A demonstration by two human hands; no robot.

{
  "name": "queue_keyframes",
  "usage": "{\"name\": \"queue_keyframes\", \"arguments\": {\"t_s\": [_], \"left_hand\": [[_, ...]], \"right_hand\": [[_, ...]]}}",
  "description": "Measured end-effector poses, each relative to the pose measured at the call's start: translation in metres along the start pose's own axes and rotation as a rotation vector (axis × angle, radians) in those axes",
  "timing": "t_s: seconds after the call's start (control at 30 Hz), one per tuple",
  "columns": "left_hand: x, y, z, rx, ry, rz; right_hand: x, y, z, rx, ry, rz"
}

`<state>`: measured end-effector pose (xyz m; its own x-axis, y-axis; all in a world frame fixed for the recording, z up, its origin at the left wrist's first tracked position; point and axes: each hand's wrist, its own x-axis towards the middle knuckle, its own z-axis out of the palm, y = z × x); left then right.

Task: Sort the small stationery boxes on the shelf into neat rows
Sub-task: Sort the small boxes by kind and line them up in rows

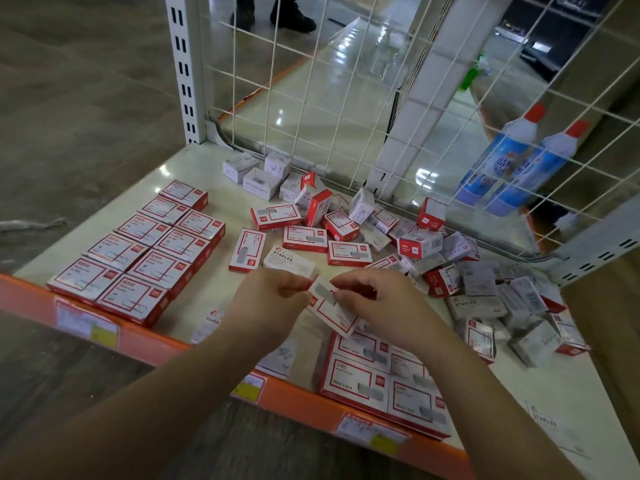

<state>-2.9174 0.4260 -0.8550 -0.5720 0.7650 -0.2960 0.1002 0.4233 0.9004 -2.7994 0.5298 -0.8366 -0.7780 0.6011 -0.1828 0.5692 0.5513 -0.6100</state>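
Both hands hold one small red-and-white staple box (327, 308) above the shelf (214, 289). My left hand (273, 299) pinches its upper left end, and my right hand (377, 303) grips its right side. Two neat rows of larger red-and-white boxes (138, 251) lie flat at the left. Below my right hand sits a tidy block of staple boxes (377, 382) at the front edge. A loose jumble of small boxes (433, 251) covers the middle and right of the shelf.
A white wire grid (311, 81) backs the shelf, with two blue bottles (512, 168) behind it at the right. An orange front rail (166, 344) carries price labels. A person's shoes (277, 12) show on the floor beyond.
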Motion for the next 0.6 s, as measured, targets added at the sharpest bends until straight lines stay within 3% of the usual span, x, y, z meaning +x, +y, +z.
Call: {"name": "queue_keyframes", "arguments": {"t_s": [0.17, 0.47, 0.6], "left_hand": [[0.002, 0.0, 0.0, -0.082, 0.012, -0.033], [0.002, -0.005, 0.011, 0.068, -0.109, -0.012], [0.002, -0.004, 0.013, 0.026, -0.134, -0.021]], "right_hand": [[0.001, 0.0, -0.003, 0.101, -0.02, 0.054], [-0.001, 0.001, 0.007, 0.242, 0.236, 0.151], [-0.002, 0.0, 0.012, 0.365, 0.303, 0.181]]}}
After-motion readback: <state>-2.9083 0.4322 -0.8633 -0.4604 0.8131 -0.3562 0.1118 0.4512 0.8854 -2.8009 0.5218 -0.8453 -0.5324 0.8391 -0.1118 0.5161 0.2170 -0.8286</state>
